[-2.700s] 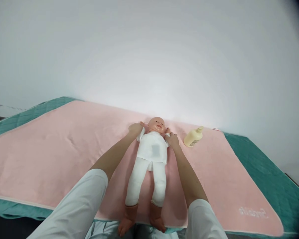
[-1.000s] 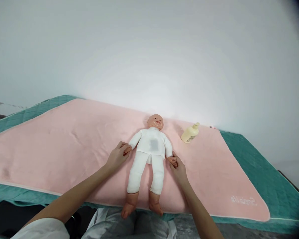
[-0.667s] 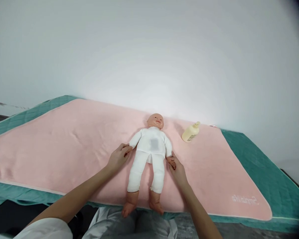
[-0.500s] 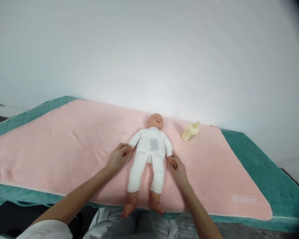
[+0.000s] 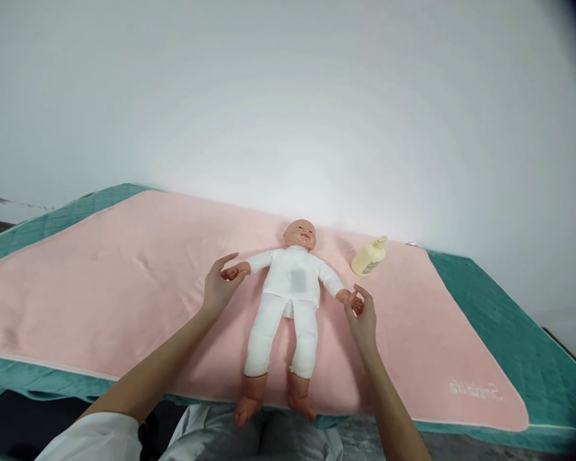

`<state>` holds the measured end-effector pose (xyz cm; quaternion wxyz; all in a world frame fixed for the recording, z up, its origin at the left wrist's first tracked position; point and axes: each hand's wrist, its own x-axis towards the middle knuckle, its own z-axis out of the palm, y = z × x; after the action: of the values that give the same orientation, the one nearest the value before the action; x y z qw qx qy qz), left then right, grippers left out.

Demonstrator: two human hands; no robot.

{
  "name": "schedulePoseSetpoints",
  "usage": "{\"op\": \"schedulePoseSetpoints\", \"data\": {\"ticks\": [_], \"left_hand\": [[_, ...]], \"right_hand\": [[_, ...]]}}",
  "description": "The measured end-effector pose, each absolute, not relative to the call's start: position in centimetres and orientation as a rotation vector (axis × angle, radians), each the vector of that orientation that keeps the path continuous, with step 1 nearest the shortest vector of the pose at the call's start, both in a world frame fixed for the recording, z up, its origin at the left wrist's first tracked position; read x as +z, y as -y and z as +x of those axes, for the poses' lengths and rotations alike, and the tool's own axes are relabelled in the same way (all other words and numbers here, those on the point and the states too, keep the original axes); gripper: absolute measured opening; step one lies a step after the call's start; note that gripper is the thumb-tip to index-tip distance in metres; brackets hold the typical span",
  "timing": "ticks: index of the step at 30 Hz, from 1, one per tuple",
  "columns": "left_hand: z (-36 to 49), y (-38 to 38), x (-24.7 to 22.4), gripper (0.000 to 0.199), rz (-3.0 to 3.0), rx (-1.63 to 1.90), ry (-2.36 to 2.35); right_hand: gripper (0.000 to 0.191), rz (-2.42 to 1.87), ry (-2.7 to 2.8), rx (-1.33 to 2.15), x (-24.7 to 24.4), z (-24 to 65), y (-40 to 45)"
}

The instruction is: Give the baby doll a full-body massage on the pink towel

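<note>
Pale yellow pump bottle [image 5: 368,257] on a pink mat [image 5: 125,288] over green bedding [image 5: 509,333], white wall [image 5: 288,109] behind.

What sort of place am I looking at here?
Probably a training room for infant care: a baby doll lies on a pink mat over a green quilted cover, with a pale yellow bottle nearby.

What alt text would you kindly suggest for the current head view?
A baby doll in white lies face up, a person's left hand and right hand curved around its outstretched hands. Beneath is a pink blanket over a green cover, with a yellow pump bottle beyond the right hand.
</note>
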<state>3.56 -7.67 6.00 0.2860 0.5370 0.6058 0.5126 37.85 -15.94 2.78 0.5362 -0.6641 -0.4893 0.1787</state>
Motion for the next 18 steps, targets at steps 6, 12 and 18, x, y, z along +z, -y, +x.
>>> {"op": "schedulePoseSetpoints", "data": {"ticks": [6,12,18], "left_hand": [[5.7,3.2,8.2,0.06,1.427,1.705,-1.469],[9.0,-2.4,8.8,0.059,1.226,1.806,-1.445],[11.7,-6.8,8.3,0.032,1.41,1.517,-1.721]], "right_hand": [[0.054,-1.409,1.002,0.367,5.4,37.9,11.9],[0.048,-1.261,1.027,0.303,6.3,37.7,4.3],[0.041,-1.467,1.216,0.273,5.8,37.0,-0.7]]}}
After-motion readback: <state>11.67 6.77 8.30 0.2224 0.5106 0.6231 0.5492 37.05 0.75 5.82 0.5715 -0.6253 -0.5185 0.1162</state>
